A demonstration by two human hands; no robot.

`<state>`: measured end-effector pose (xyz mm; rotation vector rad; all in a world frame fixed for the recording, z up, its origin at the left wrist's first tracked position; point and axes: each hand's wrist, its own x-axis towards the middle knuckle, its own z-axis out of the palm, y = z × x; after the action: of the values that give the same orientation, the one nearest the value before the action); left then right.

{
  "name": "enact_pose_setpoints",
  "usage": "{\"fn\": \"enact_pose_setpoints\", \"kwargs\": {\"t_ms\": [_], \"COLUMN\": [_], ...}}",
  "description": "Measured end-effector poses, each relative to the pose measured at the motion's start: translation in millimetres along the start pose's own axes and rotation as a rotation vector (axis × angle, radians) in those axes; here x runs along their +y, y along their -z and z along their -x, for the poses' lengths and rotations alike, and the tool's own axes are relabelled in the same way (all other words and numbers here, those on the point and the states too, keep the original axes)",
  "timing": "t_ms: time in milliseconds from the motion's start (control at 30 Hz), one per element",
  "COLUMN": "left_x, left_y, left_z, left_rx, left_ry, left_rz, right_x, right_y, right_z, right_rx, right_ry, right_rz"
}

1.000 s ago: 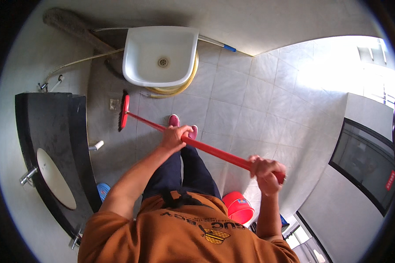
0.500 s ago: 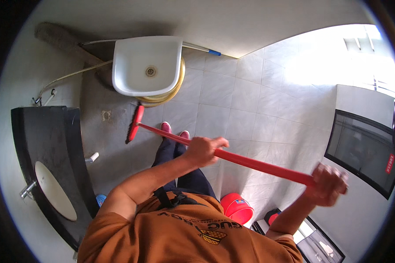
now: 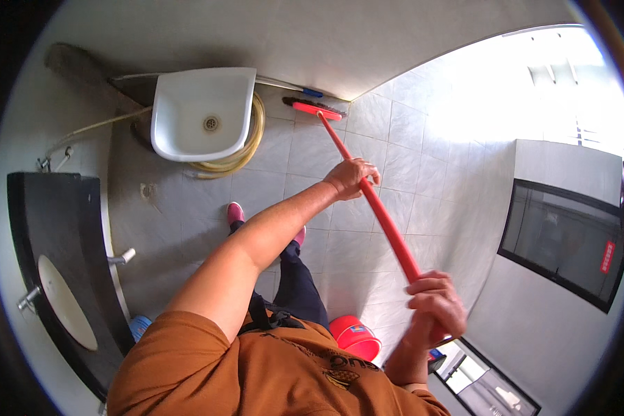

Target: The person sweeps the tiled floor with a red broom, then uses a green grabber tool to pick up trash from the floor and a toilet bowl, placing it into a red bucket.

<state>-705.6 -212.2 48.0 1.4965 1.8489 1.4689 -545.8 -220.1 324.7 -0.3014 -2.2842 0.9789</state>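
A long red broom (image 3: 395,232) slants from my body toward the far wall. Its red head with dark bristles (image 3: 317,109) rests on the grey tiles by the foot of that wall. Partway down the handle, my left hand (image 3: 353,179) is closed round it with the arm stretched forward. My right hand (image 3: 437,306) grips the handle near its top end, close to my right side. A blue-tipped pole (image 3: 312,92) lies along the wall just behind the broom head.
A white sink basin (image 3: 204,114) stands at the far left, a coiled yellow hose (image 3: 246,149) beside it. The black counter (image 3: 55,236) with an oval washbasin runs along the left. A red bucket (image 3: 357,336) sits near my legs. Grey floor tiles (image 3: 409,166) stretch right toward bright light.
The broom head has swung from the floor left of my feet to the far wall's foot. My left hand has reached forward; my right has drawn in leftward. My feet have moved apart.
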Motion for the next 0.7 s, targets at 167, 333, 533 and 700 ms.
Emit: {"fn": "enact_pose_setpoints", "kwargs": {"t_ms": [167, 333, 533, 700], "left_x": [56.7, 98.9, 152.9, 146.9], "left_y": [-42.6, -66.0, -90.0, -96.8], "left_z": [37.6, 92.2, 37.9, 42.8], "left_rx": [0.001, 0.082, 0.031, 0.031], "left_ry": [0.157, 0.225, 0.198, 0.300], "left_rz": [-0.032, -0.033, 0.066, 0.161], "right_x": [29.4, 51.1, 68.1, 53.4], "right_y": [81.8, 118.2, 215.1, 175.1], "right_z": [12.0, 4.2, 1.7, -43.1], "right_rx": [-0.146, -0.552, -0.396, -0.666], "right_ry": [0.152, 0.285, 0.145, 0.364], "right_rz": [-0.321, -0.657, -0.792, -0.702]}}
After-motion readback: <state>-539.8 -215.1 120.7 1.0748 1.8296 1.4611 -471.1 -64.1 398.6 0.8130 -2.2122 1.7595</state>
